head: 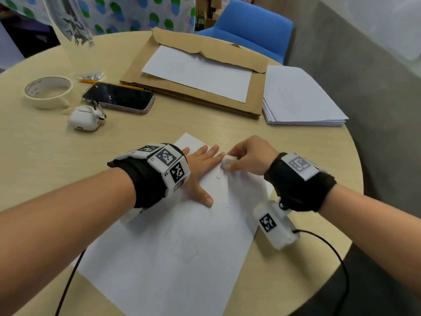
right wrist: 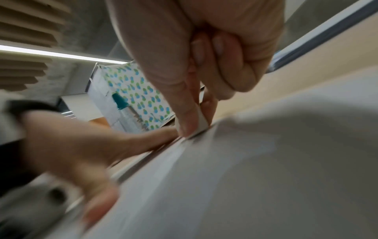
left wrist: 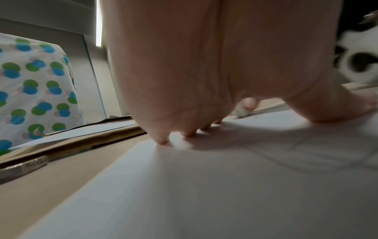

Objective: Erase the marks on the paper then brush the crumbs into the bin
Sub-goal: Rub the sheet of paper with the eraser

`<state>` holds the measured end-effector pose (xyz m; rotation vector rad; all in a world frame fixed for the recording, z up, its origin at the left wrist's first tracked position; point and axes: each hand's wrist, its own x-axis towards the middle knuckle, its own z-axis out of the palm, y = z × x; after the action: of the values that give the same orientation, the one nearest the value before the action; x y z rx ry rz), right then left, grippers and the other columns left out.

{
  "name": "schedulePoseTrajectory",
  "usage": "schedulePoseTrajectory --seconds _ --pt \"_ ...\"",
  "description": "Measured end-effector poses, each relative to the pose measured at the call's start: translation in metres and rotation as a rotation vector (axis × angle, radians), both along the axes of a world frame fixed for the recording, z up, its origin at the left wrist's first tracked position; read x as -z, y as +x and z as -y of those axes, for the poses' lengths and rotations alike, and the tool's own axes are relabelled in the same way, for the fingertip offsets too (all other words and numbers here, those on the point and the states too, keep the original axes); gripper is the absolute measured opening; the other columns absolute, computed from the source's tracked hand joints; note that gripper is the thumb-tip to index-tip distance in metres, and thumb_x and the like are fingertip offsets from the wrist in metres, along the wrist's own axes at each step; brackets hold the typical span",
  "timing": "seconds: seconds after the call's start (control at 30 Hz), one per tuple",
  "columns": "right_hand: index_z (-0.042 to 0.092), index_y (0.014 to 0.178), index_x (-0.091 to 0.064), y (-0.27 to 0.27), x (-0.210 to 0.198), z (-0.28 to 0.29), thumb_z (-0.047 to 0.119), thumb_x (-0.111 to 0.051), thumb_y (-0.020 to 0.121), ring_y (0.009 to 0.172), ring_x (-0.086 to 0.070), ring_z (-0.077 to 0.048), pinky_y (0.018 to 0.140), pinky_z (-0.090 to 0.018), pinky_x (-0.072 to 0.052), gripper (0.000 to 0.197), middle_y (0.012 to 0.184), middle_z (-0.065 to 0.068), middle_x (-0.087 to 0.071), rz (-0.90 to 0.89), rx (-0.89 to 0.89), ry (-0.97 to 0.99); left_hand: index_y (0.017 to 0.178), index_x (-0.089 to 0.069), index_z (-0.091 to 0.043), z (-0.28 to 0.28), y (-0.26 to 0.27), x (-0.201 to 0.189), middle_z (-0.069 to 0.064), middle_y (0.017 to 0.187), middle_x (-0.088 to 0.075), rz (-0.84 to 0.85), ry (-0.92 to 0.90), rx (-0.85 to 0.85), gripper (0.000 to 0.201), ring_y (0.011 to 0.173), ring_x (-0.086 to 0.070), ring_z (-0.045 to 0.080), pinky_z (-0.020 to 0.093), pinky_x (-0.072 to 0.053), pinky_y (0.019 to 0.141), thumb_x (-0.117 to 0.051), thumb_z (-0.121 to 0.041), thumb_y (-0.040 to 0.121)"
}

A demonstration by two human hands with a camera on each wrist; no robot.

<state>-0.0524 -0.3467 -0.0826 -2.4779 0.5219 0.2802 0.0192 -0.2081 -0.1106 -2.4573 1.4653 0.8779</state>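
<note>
A white sheet of paper (head: 173, 242) lies slanted on the round wooden table (head: 34, 153), with faint pencil lines and a few dark crumbs (head: 218, 178) on it. My left hand (head: 200, 165) lies flat on the sheet's far part, fingers straight and pressing down (left wrist: 163, 140). My right hand (head: 248, 156) pinches a small white eraser (head: 228, 161) between thumb and fingers, its tip on the paper near the far right edge (right wrist: 199, 127), just beside the left fingertips. No bin is in view.
Behind the sheet lie a cardboard envelope (head: 255, 96) with a white sheet on it, a paper stack (head: 298, 96), a phone (head: 118, 96), an earbud case (head: 84, 120), a tape roll (head: 47, 92) and a pencil (head: 91, 81). A blue chair (head: 252, 30) stands beyond the table.
</note>
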Motion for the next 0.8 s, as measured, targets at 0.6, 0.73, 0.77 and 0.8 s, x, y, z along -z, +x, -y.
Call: schedulePoseTrajectory --seconds 0.6,0.73,0.77,0.8 --pt "0.017 0.091 -0.075 -0.051 0.002 -0.005 0.02 -0.077 0.07 0.078 -0.058 -0.011 0.074 -0.023 -0.046 0.021 0.083 0.003 -0.069 -0.11 -0.231 -0.015 0.146 0.023 -0.023 0.001 0.001 -0.002 -0.003 0.153 0.029 -0.019 0.018 0.011 0.119 0.144 0.019 0.018 0.047 0.006 0.117 -0.067 -0.056 0.074" --pt "0.017 0.096 -0.075 -0.019 -0.004 0.0 0.024 -0.074 0.075 0.081 -0.056 -0.011 0.068 -0.021 -0.043 0.022 0.079 0.006 -0.064 -0.084 -0.147 -0.014 0.145 0.023 -0.022 0.002 0.0 -0.004 -0.003 0.153 0.029 -0.019 0.031 0.014 0.119 0.144 0.019 0.019 0.048 0.005 0.118 -0.067 -0.055 0.074" --pt "0.017 0.098 -0.074 -0.006 -0.004 0.001 0.024 -0.072 0.076 0.081 -0.055 -0.012 0.063 -0.02 -0.04 0.023 0.079 0.005 -0.063 -0.045 -0.108 -0.034 0.146 0.023 -0.022 0.002 0.0 -0.005 -0.002 0.154 0.028 -0.02 0.029 0.01 0.119 0.144 0.019 0.019 0.048 0.004 0.118 -0.067 -0.055 0.075" --pt "0.016 0.098 -0.074 0.004 -0.003 0.001 0.024 -0.071 0.077 0.081 -0.055 -0.013 0.06 -0.019 -0.038 0.022 0.078 0.004 -0.062 -0.01 -0.078 -0.053 0.146 0.023 -0.022 0.001 -0.001 -0.006 -0.002 0.154 0.028 -0.019 0.025 0.004 0.119 0.144 0.018 0.019 0.048 0.004 0.118 -0.067 -0.055 0.075"
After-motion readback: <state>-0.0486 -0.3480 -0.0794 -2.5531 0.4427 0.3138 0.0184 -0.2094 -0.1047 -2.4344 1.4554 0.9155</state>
